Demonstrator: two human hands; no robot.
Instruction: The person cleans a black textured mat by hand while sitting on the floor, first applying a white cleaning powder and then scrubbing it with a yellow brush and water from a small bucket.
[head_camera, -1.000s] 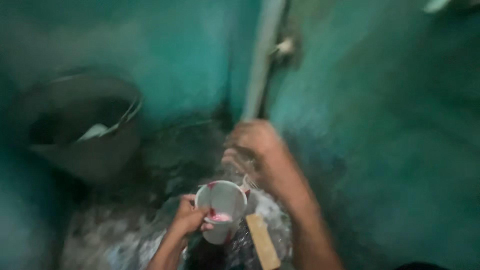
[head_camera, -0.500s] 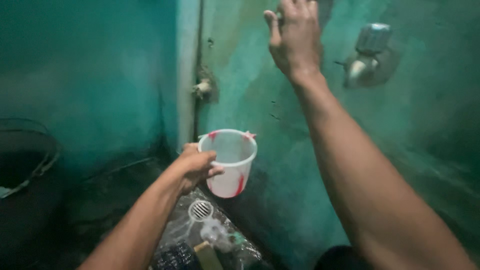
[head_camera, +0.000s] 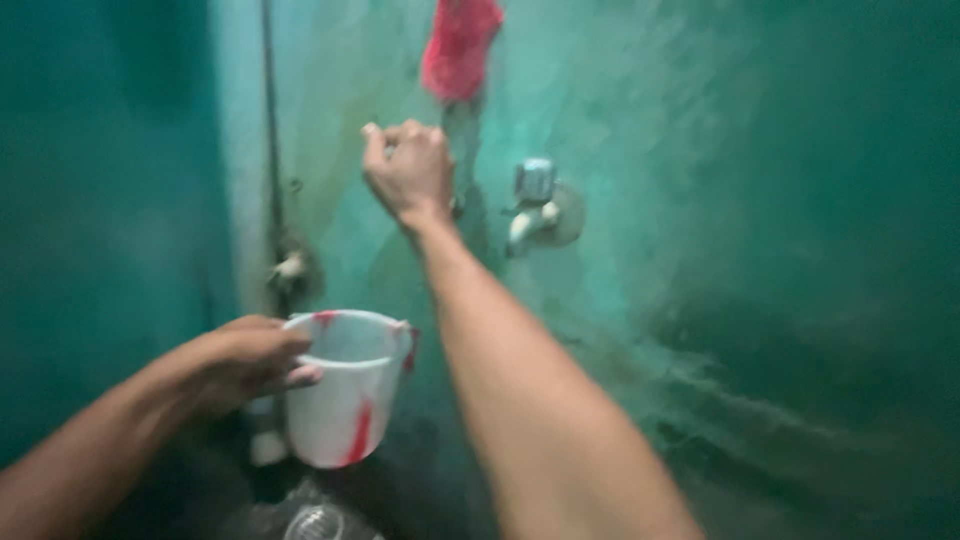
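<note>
Green wall (head_camera: 760, 200): painted, wet-looking, fills most of the view. Taking the metal tap (head_camera: 535, 205) on it as reference.

Pale vertical pipe (head_camera: 240, 150): well left of the tap, with a small fitting (head_camera: 290, 268) lower down beside it.

Red cloth (head_camera: 460, 45): hangs above and slightly left of the tap, soft and limp.

White plastic cup (head_camera: 345, 390): below and left of the tap, held in the air clear of the wall, upright with a slight tilt. Red smears on rim and side. No contents visible from here; interior is blurred, can't confirm empty. Judgement: light, thin-walled, semi-stiff, so it will flex if squeezed hard. Likely slick if wet. Not fragile. Best hold is at the rim or upper wall, where it is stiffest, which is where it's gripped now.

Left hand (head_camera: 245, 360): clasps the cup at the rim, on the side far from the tap, fingers wrapped around the upper wall.

Right hand (head_camera: 410, 170): raised, just left of the tap, fingers curled loosely near the wall. Motion blur; can't tell if it grasps anything or touches the wall.

Round floor drain (head_camera: 315, 522): well below the tap, under the cup, partly cropped.
</note>
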